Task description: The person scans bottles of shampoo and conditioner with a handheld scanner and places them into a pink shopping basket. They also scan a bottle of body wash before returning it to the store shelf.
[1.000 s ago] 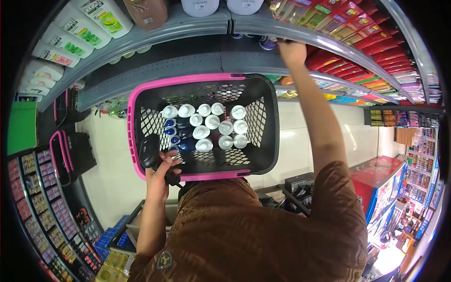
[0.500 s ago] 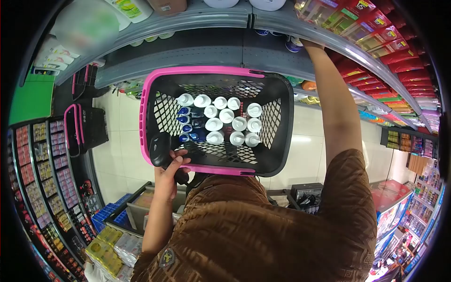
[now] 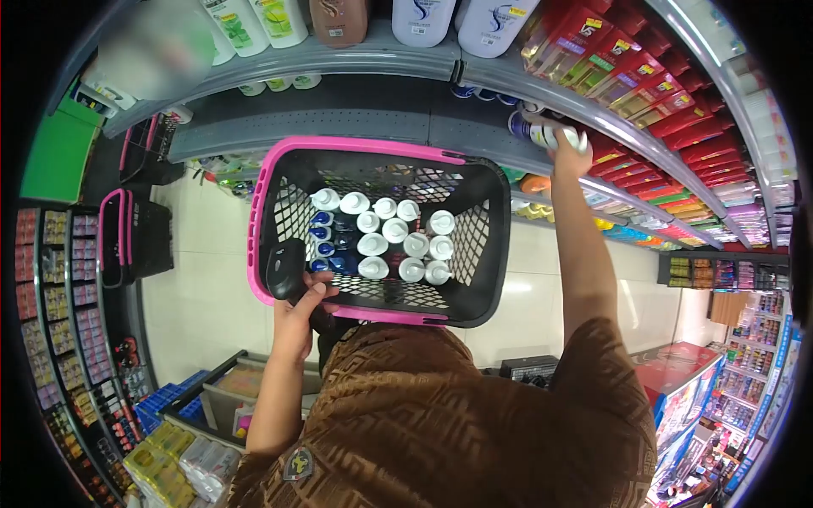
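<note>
At the right end of the lower shelf, my right hand (image 3: 571,159) is closed around a white-capped bottle (image 3: 540,132) with a dark blue-purple label, tilted on its side. My left hand (image 3: 296,315) grips the handle of a black handheld barcode scanner (image 3: 285,269) at the near left corner of the basket. The black mesh shopping basket (image 3: 487,279) with pink handles is in front of my body; what supports it is hidden. Inside stand several bottles with white pump tops (image 3: 395,229), and a column of blue-topped bottles (image 3: 322,233) along the left.
Large bottles (image 3: 421,21) line the upper shelf, with red packs (image 3: 584,51) to its right. The grey shelf edge (image 3: 339,127) runs just beyond the basket. More pink-handled baskets (image 3: 140,233) are at left. Stacked yellow packs (image 3: 161,449) stand behind left, a red-topped freezer (image 3: 673,377) right.
My right hand has come out from under the upper shelf, drawing the bottle into view. The camera view has shifted, showing more of the upper shelf. My left hand keeps hold of the scanner.
</note>
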{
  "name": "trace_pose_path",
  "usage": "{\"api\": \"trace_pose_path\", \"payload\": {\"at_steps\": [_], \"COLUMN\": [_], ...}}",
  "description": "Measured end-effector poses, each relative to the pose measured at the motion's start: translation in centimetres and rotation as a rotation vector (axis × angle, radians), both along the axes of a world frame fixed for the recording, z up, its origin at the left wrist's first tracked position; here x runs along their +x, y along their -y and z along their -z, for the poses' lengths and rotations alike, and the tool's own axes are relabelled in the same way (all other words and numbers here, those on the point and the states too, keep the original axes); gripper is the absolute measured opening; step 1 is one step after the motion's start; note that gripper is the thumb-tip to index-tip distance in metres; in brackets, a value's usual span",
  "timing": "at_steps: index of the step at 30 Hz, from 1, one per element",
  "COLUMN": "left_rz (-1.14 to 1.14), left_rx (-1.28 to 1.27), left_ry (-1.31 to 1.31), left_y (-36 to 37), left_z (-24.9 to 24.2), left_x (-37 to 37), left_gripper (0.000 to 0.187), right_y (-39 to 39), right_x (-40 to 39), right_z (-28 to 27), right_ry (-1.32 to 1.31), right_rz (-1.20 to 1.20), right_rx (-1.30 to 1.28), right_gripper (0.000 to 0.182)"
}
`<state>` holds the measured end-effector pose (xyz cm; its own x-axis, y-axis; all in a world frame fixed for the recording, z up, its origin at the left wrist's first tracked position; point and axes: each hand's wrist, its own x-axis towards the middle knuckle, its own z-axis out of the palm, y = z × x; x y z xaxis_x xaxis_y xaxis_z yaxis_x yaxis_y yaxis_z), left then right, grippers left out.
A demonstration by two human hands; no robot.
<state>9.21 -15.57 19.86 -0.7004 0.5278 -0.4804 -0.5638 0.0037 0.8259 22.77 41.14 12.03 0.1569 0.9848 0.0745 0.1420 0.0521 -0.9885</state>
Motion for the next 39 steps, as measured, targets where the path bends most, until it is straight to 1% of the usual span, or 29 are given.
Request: {"api": "trace_pose_path", "payload": {"at_steps": [1,2,3,4,6,7,9,10,12,13,14,16,17,18,20,21,24,25,26,28,29,30,32,33,34,36,39], "left_rz": [0.000,0.009,0.020,0.043,0.060,0.085,0.152,0.196,0.276,0.318,0.356,0.422,0.442,0.468,0.491,0.423,0.386,0.425,0.415,0.403,0.417,0.431,0.423,0.406,0.373,0.289,0.265], "left_rx": [0.018,0.034,0.050,0.066,0.105,0.115,0.136,0.150,0.154,0.183,0.213,0.293,0.316,0.295,0.257,0.231,0.221,0.184,0.173,0.191,0.181,0.136,0.074,0.033,0.035,0.060,0.046], "left_ry": [0.012,0.024,0.029,0.036,0.032,0.043,0.061,0.061,0.057,0.071,0.085,0.098,0.109,0.096,0.112,-0.026,-0.007,0.037,0.040,0.007,0.030,0.031,-0.035,-0.076,-0.055,-0.048,-0.022], "left_y": [0.1,0.1,0.0,-0.2,-0.9,-1.2,-2.4,-2.9,-4.5,-5.2,-5.9,-6.7,-6.7,-6.4,-6.0,-6.0,-4.1,-3.4,-3.0,-2.2,-1.9,-1.7,-0.8,-0.4,0.0,1.0,2.8], "left_z": [0.2,0.4,0.7,0.9,1.3,1.4,2.0,2.2,2.0,1.4,0.9,0.6,0.5,1.2,0.0,0.2,0.0,-0.6,-0.6,-0.7,-1.0,-1.0,0.6,1.1,0.9,0.0,0.6], "left_x": [-0.1,-0.2,-0.4,-0.6,-1.0,-1.2,-1.4,-1.7,-1.6,-1.5,-1.4,-1.3,-1.4,-1.7,-2.0,-2.2,-3.8,-4.7,-5.4,-6.8,-7.4,-8.0,-9.2,-10.0,-10.9,-12.0,-13.9], "left_gripper": [0.019,0.018,0.018,0.018,0.018,0.018,0.019,0.020,0.024,0.035,0.047,0.059,0.060,0.060,0.060,0.060,0.060,0.059,0.059,0.057,0.057,0.052,0.047,0.045,0.046,0.045,0.045], "right_y": [2.7,3.4,5.9,7.5,10.3,12.2,17.1,18.9,22.2,23.8,25.2,27.8,28.8,30.1,31.6,32.2,33.8,34.4,34.9,36.0,35.9,35.6,35.4,35.6,35.5,35.1,34.3], "right_x": [1.7,3.8,5.7,8.1,12.3,13.6,14.4,14.8,14.6,14.0,13.4,11.7,10.7,9.3,7.5,6.7,4.3,3.7,3.0,1.6,0.9,0.2,-1.1,-2.0,-2.7,-3.2,-2.9], "right_z": [-2.2,-2.6,-4.7,-6.0,-8.1,-9.5,-12.6,-13.6,-14.6,-14.7,-14.5,-13.8,-13.2,-13.1,-11.8,-11.9,-12.8,-13.0,-13.2,-13.6,-13.4,-13.1,-12.3,-11.8,-10.8,-7.5,-0.3], "right_ry": [-0.165,-0.225,-0.288,-0.282,-0.411,-0.403,-0.408,-0.406,-0.346,-0.371,-0.381,-0.365,-0.383,-0.365,-0.379,-0.441,-0.380,-0.390,-0.389,-0.375,-0.401,-0.402,-0.228,-0.151,-0.143,0.223,0.350], "right_rz": [-0.032,0.015,-0.018,0.002,-0.188,-0.166,-0.204,-0.179,-0.380,-0.437,-0.426,-0.602,-0.649,-0.643,-0.710,-0.697,-0.756,-0.760,-0.767,-0.792,-0.793,-0.798,-0.774,-0.692,-0.697,-0.666,-0.564], "right_rx": [-0.071,-0.121,-0.167,-0.148,-0.328,-0.315,-0.455,-0.457,-0.509,-0.537,-0.548,-0.628,-0.663,-0.694,-0.755,-0.814,-0.807,-0.783,-0.797,-0.749,-0.776,-0.778,-0.650,-0.571,-0.572,-0.367,-0.486], "right_gripper": [0.062,0.065,0.059,0.059,0.054,0.054,0.048,0.048,0.050,0.050,0.050,0.051,0.050,0.051,0.053,0.061,0.056,0.058,0.058,0.061,0.067,0.067,0.062,0.057,0.057,0.055,0.063]}}
